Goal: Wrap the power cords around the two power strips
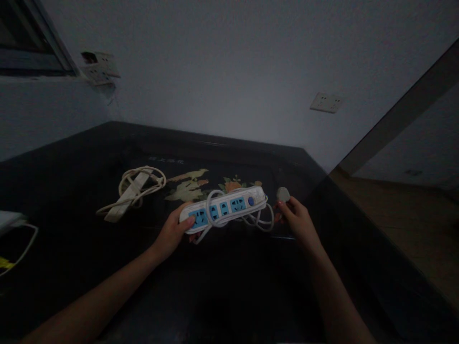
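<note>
A white power strip with blue sockets is held tilted over the dark table, its right end higher. My left hand grips its left end, thumb on top by the first socket. Part of its white cord loops around the strip, and more loops hang at its right end. My right hand is closed, holding a round, pale plug between thumb and fingers, just right of the strip. What the lower fingers of that hand touch is hard to make out in the dim light.
Another power strip, wrapped in its own cord, lies to the left on the black table. A white device with a cable is at the left edge. Wall sockets are on the wall behind. Wooden floor shows at right.
</note>
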### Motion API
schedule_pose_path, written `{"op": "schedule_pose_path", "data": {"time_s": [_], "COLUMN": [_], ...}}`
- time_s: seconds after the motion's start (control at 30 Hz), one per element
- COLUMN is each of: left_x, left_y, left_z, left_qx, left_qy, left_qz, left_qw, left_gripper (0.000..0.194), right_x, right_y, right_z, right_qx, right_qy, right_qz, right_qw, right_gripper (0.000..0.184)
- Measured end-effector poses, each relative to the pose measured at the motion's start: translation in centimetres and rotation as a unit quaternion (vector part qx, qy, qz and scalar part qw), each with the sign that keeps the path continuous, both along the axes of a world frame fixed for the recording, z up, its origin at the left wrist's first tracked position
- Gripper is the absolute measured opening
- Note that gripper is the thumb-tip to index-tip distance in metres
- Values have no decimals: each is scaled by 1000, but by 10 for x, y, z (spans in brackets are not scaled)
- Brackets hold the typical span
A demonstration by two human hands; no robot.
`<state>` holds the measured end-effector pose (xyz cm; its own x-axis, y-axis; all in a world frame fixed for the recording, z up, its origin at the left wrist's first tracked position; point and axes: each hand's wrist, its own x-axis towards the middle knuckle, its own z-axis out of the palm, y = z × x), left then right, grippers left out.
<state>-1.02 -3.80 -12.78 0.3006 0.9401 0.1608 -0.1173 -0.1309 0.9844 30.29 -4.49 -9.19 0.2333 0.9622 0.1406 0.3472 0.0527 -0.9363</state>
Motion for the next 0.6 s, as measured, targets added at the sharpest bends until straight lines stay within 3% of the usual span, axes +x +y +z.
{"op": "schedule_pose_path", "data": {"time_s": [0.23, 0.6], "left_x": [1, 0], "left_y": [-4, -5], "left_z": [6, 12], "left_qx": [8, 7], "left_qy": [43, 60], "left_qz": [-40, -20], "left_qw": [998, 998], "left_gripper": [48, 43], "right_x": [-4, 1], "right_y": [-2, 0], "right_z": [-2, -9], "right_qx": [-5, -19], "right_qy": [-13, -2], "right_qz": [31, 47], "right_qw": [999, 999], "right_gripper": [32, 33]}}
